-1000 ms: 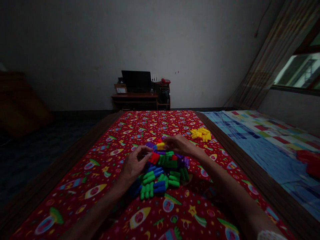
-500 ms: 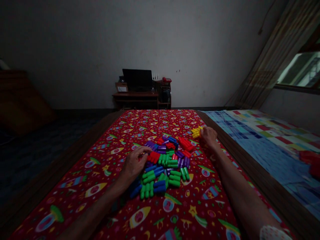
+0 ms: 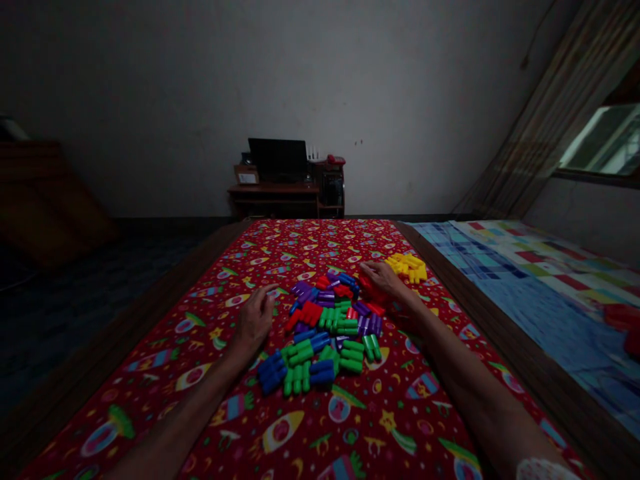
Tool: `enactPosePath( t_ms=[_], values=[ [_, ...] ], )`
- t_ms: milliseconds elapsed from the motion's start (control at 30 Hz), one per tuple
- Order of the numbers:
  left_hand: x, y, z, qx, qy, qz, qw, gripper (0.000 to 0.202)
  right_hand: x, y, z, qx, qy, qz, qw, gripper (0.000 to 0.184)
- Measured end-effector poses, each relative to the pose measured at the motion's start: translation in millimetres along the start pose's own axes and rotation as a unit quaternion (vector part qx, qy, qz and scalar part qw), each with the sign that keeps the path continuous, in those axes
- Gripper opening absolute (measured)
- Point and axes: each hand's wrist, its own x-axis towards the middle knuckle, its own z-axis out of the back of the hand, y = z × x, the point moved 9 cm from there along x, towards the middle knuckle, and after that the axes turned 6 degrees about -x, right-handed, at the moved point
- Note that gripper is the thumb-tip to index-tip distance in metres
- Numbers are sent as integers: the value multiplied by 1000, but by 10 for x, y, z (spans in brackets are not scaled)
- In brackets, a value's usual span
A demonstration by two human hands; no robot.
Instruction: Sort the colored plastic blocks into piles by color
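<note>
A heap of plastic toy blocks (image 3: 327,327) in green, blue, purple and red lies on a red patterned cloth (image 3: 320,427). A separate small pile of yellow blocks (image 3: 407,267) sits at the far right of the cloth. My left hand (image 3: 255,319) rests on the cloth just left of the heap, fingers loosely curled and holding nothing. My right hand (image 3: 384,279) lies between the yellow pile and the heap, its fingers reaching over red blocks (image 3: 373,293); whether they grip one is hidden in the dim light.
The cloth covers a wooden-edged platform (image 3: 505,333). A checked blue mattress (image 3: 540,287) lies to the right under a window. A small desk with a monitor (image 3: 283,177) stands against the far wall. The floor on the left is dark.
My right hand carried a yellow block from the heap to the yellow pile, then came back left to the red blocks. My left hand drew away from the heap to its left side.
</note>
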Motion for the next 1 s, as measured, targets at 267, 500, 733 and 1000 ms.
enactPosePath(
  t_ms=[267, 500, 733, 1000],
  values=[
    [8, 496, -23, -99, -14, 105, 989, 47, -107, 28, -361, 229, 82, -29, 970, 82],
    [43, 304, -122, -86, 38, 62, 994, 58, 17, 697, -787, 199, 161, 44, 966, 86],
    [95, 130, -216, -98, 114, 6, 989, 57, -163, 1420, -1042, 220, 256, 137, 931, 80],
    [46, 258, -60, -203, 68, 83, 973, 56, -180, 1165, -439, 169, 171, 77, 968, 57]
  ],
)
